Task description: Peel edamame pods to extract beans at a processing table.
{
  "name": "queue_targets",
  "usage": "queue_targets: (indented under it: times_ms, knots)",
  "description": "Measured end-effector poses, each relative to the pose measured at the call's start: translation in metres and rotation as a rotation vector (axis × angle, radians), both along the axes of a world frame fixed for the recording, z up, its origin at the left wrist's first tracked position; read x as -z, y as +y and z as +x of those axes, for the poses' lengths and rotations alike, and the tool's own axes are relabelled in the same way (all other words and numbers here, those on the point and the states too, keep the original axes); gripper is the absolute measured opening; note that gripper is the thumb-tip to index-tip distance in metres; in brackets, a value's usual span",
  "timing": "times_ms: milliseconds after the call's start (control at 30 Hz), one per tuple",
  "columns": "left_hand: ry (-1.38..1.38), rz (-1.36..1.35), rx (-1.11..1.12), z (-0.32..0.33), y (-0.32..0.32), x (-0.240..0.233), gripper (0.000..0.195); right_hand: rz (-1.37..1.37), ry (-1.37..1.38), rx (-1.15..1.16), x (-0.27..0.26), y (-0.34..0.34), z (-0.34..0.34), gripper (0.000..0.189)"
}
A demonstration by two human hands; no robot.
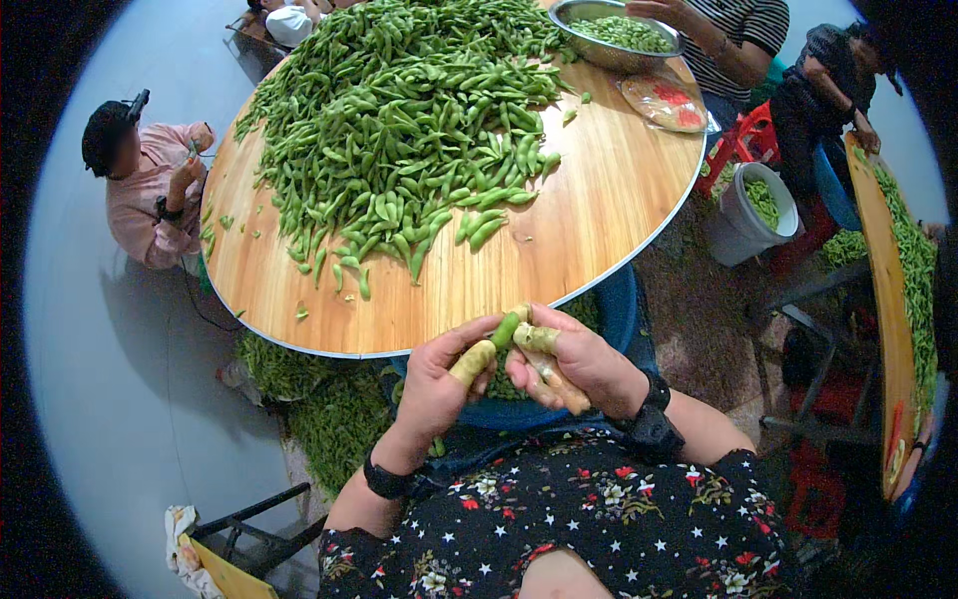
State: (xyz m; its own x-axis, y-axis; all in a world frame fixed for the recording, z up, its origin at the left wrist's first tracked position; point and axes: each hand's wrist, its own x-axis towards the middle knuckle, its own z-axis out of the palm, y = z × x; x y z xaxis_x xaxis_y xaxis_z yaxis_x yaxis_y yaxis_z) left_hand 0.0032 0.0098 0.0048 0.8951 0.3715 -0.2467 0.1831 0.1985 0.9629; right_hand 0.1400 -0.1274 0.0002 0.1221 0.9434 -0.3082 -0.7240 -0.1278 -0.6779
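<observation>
A green soybean pod [506,329] is held between both hands just off the round table's near edge. My left hand [441,374] pinches its lower end, with a stained yellowish cover on the thumb. The fingers of my right hand [587,359] close at the pod's upper end. Covers, worn and stained, also sit on the right thumb and a fingertip. Below the hands, a blue tub [516,416] holds green beans or pods, partly hidden by my hands. On the wooden table [569,232] lies a large heap of soybean pods [404,127].
A metal colander [599,54] of shelled beans and a plastic-wrapped package [662,102] rest at the table's far right. People sit around it. Pod waste [337,419] covers the floor at left. To the right stand a white bucket [748,224] and another table [883,299] bearing pods.
</observation>
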Motion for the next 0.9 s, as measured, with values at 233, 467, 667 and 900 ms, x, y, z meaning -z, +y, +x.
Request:
queue_targets:
  times_ms: [233, 467, 667, 900]
  knots:
    - [-0.299, 1.082, -0.094, 0.006, -0.008, 0.006, 0.027, -0.082, -0.278, 0.05, -0.001, 0.001, -0.006, 0.017]
    - [-0.085, 0.453, -0.108, 0.006, -0.011, 0.01, 0.016, -0.07, -0.937, 0.126, 0.005, -0.004, 0.002, 0.02]
    - [-0.18, 0.669, -0.14, 0.009, -0.018, 0.001, 0.02, 0.117, -1.346, 0.424, 0.006, -0.001, 0.003, 0.024]
    - [-0.116, 0.575, -0.077, 0.006, -0.017, 0.01, 0.013, -0.096, -0.766, 0.162, 0.001, 0.001, 0.005, 0.021]
